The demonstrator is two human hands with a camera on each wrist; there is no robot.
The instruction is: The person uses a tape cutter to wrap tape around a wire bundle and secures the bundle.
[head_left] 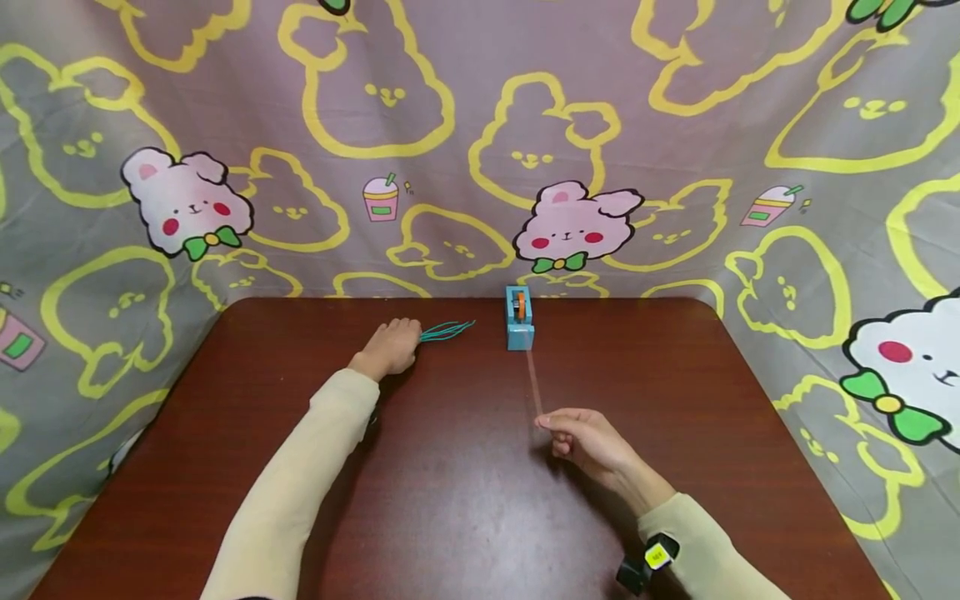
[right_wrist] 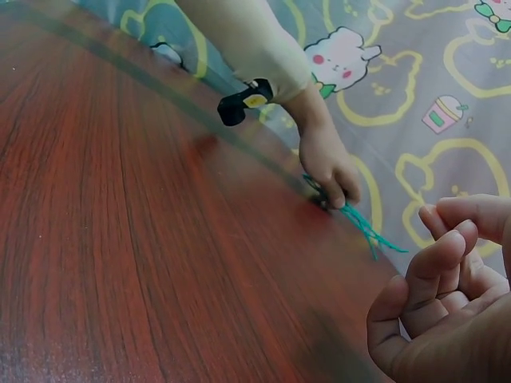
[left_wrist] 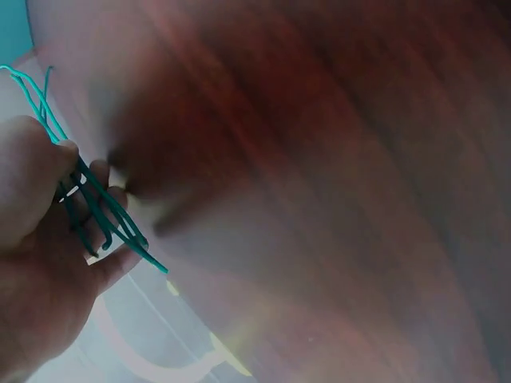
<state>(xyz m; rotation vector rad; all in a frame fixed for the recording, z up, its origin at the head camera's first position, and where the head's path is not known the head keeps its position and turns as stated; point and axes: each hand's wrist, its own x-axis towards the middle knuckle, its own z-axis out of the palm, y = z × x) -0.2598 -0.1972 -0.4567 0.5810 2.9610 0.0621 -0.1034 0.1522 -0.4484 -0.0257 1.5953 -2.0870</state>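
Note:
My left hand (head_left: 392, 345) grips a small bunch of thin teal wire-like strands (head_left: 447, 331) near the table's far edge. In the left wrist view, these bent strands (left_wrist: 108, 211) lie across the fingers, held under the thumb, with loose ends sticking out on both sides. A blue tape dispenser (head_left: 520, 337) with an orange core stands at the back, right of the strands. From its front a strip of clear tape (head_left: 534, 379) stretches toward me. My right hand (head_left: 592, 443) pinches the free end of that strip between thumb and index finger, the other fingers curled.
The brown wooden table (head_left: 465, 517) has rounded far corners. Directly behind it hangs a grey curtain (head_left: 450, 183) printed with cartoon rabbits, which also runs along both sides. A black wrist device (head_left: 648, 562) sits on the right sleeve.

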